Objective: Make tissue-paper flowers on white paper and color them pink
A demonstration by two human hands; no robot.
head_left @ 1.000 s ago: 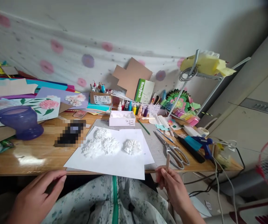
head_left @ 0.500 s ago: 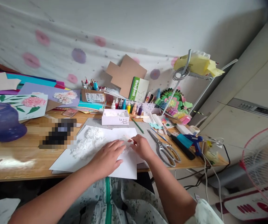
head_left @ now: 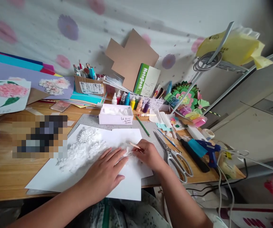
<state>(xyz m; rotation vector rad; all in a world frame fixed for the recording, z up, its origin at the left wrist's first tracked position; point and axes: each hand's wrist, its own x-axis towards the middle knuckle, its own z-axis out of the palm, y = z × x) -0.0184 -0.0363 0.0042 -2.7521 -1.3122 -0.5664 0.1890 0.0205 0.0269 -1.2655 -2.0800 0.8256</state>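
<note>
The small ruffled white piece (head_left: 128, 153) lies on the white paper (head_left: 129, 186), between the two hands and partly hidden by them. From where I stand, the left hand (head_left: 106, 172) is laid nearly flat, palm down, its fingers a little apart and gripping nothing, their tips at the near-left side of the piece; how hard they press I cannot tell. The right hand (head_left: 149, 155) has its fingers closed in a pinch on a thin wooden stick (head_left: 135, 146), held low at the other side of the piece; whether the stick's hidden end touches the ruffles I cannot tell. It looks like delicate work: I'd steady only the base with light fingertips, keep the stick at a shallow slant and use small movements, since a heavy palm could flatten the frills. Larger white clusters (head_left: 79, 152) sit close by the left hand, so that wrist is best kept raised. Farther out are the white box (head_left: 115, 117), a green pencil (head_left: 142, 126) and the scissors (head_left: 174, 158) on the grey mat (head_left: 150, 128), with a blue glue gun (head_left: 206, 149) over on the worktop (head_left: 1, 174).
</note>
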